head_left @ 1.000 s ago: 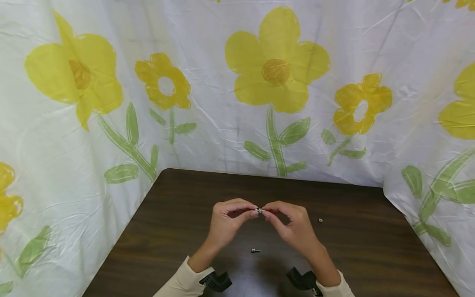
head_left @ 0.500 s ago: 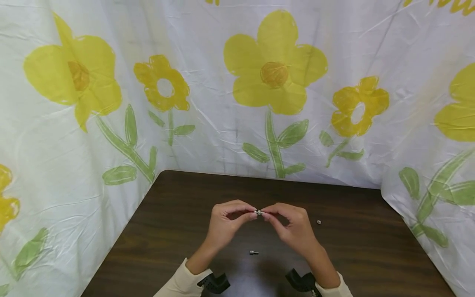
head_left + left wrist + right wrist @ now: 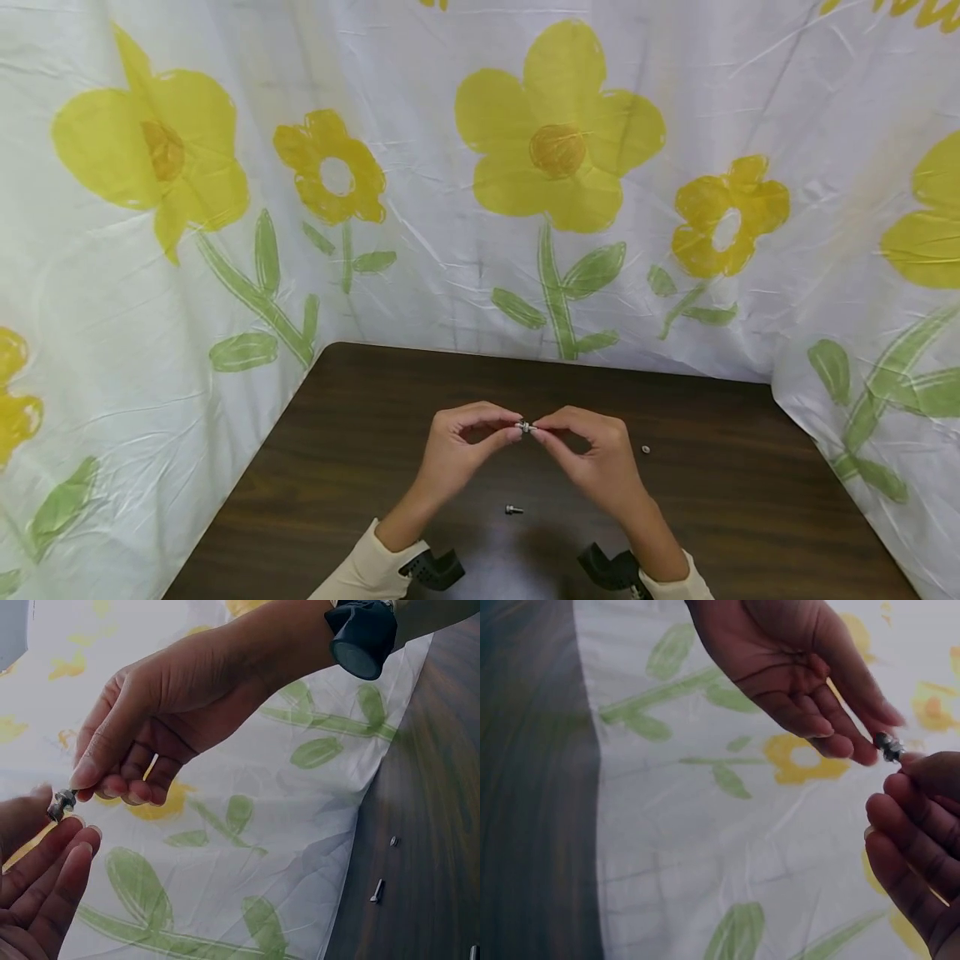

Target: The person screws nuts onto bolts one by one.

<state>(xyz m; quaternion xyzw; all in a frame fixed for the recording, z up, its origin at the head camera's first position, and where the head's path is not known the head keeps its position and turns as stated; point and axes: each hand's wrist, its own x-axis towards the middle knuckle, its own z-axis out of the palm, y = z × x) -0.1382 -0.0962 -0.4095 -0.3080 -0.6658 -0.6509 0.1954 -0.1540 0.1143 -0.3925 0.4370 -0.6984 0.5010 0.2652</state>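
A small metal bolt point(image 3: 526, 427) with a nut-like ring around its middle is held level between the fingertips of both hands, above the table. My left hand point(image 3: 457, 446) pinches one end with thumb and fingers. From the other side, my right hand point(image 3: 596, 450) pinches the opposite, thinner end between thumb and forefinger. The left wrist view shows the ringed part of the bolt point(image 3: 63, 802) bare between the two hands. In the right wrist view the same metal piece point(image 3: 889, 747) looks blurred, and its ends are hidden by fingers.
A second bolt point(image 3: 513, 509) lies on the dark wooden table point(image 3: 360, 467), below the hands. To the right of the right hand lies a small nut-like metal piece point(image 3: 646, 449). A white curtain point(image 3: 420, 292) with yellow flowers hangs behind and beside the table.
Both hands stay in nearly the same place and keep their pinch on the bolt. The head view shifts slightly; the pieces on the table lie as before.
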